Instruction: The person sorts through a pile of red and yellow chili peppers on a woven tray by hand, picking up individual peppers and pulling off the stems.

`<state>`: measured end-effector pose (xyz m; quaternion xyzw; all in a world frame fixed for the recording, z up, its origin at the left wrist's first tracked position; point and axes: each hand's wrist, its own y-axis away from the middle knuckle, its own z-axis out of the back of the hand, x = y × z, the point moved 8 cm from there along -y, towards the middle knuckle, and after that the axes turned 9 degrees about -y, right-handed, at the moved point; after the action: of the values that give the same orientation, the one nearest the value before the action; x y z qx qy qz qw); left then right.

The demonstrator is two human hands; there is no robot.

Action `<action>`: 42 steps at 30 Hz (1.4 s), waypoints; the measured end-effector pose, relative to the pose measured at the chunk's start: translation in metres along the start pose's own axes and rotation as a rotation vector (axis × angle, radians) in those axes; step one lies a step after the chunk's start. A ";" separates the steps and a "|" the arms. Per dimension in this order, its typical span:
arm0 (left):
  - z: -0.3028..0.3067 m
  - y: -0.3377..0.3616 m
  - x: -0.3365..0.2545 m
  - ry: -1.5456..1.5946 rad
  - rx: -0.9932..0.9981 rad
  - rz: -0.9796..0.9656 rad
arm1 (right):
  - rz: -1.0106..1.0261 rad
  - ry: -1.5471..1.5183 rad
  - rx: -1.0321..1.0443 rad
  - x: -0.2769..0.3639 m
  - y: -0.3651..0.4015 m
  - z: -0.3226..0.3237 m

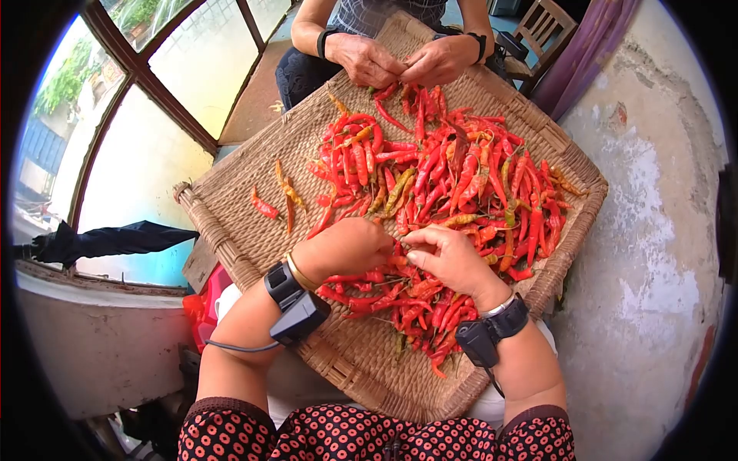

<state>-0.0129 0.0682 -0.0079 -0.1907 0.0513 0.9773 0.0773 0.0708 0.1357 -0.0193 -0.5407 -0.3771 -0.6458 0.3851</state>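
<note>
A heap of red chili peppers, a few of them yellowish or orange, lies across a woven basket tray. My left hand is closed over the near part of the heap, its fingertips turned away from view. Close to its right, my right hand has thumb and fingers pinched together. Whatever sits between the fingers of either hand is too small or too hidden to name. Red peppers lie under and around both hands.
Opposite me, another person's hands meet over the tray's far edge. A folded dark umbrella leans by the window at left. A wooden chair stands behind, and a worn wall rises at right.
</note>
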 end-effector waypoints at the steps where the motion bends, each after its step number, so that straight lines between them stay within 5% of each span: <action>1: 0.002 0.000 -0.001 0.001 0.001 0.001 | 0.077 0.068 0.027 0.004 0.000 -0.004; 2: 0.008 0.000 -0.005 0.130 -0.020 -0.010 | 0.155 0.137 0.055 0.009 0.000 -0.009; 7: 0.017 0.002 -0.005 0.382 0.021 0.039 | -0.115 -0.008 0.037 0.010 0.002 -0.004; 10: 0.020 0.004 0.005 0.425 0.047 0.092 | -0.162 -0.225 -0.124 0.008 0.004 0.009; 14: 0.027 0.004 0.043 0.560 -0.019 0.384 | -0.142 -0.382 -0.258 0.008 0.006 0.029; 16: 0.047 0.011 0.074 1.008 -0.644 0.473 | -0.113 -0.410 -0.297 0.009 0.006 0.035; 18: 0.049 0.014 0.080 0.877 -0.680 0.490 | -0.125 -0.390 -0.282 0.008 0.006 0.034; 20: 0.055 0.012 0.070 0.129 -0.520 0.484 | -0.117 -0.372 -0.249 0.008 0.005 0.029; 22: 0.051 0.015 0.049 0.032 -0.536 0.359 | -0.120 -0.355 -0.242 0.007 0.004 0.027; 24: 0.015 0.010 0.043 -0.195 0.000 0.440 | -0.124 -0.336 -0.239 0.003 0.004 0.027; 27: -0.006 0.012 0.042 -0.337 0.101 0.324 | -0.125 -0.199 -0.185 -0.001 0.004 0.022; 31: -0.011 0.008 0.046 -0.340 0.197 0.329 | -0.184 -0.147 -0.104 0.005 0.004 0.014; 39: 0.013 0.001 0.007 0.505 -0.003 0.189 | 0.117 0.005 -0.054 0.021 0.003 0.000; 42: 0.008 -0.001 0.006 0.655 -0.016 0.181 | -0.068 0.043 0.036 0.010 0.002 -0.002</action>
<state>-0.0212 0.0711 -0.0025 -0.4897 0.0827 0.8674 -0.0318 0.0707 0.1317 -0.0092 -0.5066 -0.3984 -0.6630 0.3809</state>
